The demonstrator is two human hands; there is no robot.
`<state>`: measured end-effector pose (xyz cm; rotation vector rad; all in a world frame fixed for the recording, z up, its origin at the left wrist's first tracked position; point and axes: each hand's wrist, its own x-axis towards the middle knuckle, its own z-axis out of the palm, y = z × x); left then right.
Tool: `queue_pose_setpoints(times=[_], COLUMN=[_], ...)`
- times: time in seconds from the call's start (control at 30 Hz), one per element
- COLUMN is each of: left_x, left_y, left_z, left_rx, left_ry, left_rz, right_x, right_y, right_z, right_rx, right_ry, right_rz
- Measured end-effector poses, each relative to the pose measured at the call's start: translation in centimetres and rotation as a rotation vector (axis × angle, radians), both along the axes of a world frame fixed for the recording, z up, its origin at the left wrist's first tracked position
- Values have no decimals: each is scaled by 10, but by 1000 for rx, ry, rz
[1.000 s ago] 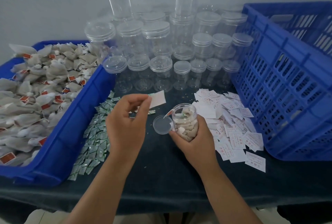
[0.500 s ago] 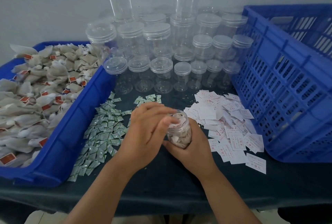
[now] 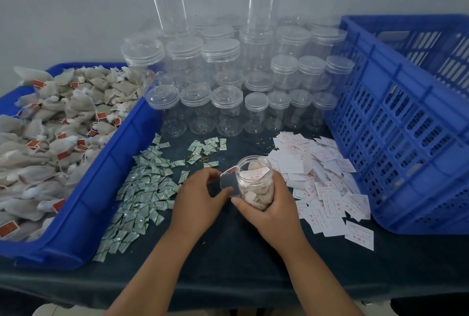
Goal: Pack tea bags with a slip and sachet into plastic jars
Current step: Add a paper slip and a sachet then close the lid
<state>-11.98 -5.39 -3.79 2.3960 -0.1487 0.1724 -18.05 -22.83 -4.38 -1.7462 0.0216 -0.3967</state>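
Right hand: fingers wrapped round jar, held above worktop centre. Long axis near upright, open mouth up, tipped slightly away. Tea bags and slip inside; sachet can't tell. Left hand pinches lid on edge, against jar's left side below rim. Lid needs to go up and right.

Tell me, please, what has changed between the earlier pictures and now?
The left hand, which held a slip and then pushed it into the jar, has moved left off the mouth and now pinches the lid beside it. The slip lies inside, on the tea bags. The right hand holds the jar as before; the rest is unmoved.
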Motion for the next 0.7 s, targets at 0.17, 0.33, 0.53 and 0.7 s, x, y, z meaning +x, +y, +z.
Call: queue_pose_setpoints(times=[0.17,0.33,0.53,0.7], left_x=[0,-11,-17,-22], left_y=[-7,-17,-13,-16], left_z=[9,35,57,61], left_rx=[-407,-1075,-943,-625], left_ry=[111,340,218,169], left_rz=[64,50,-54,-198], right_x=[1,5,7,7], right_y=[-1,0,0,4], right_z=[-3,-8,-11,-11], right_rx=[-13,-110,-252,-347], right_ry=[16,35,27,65], right_rz=[-10,-59,-64,-2])
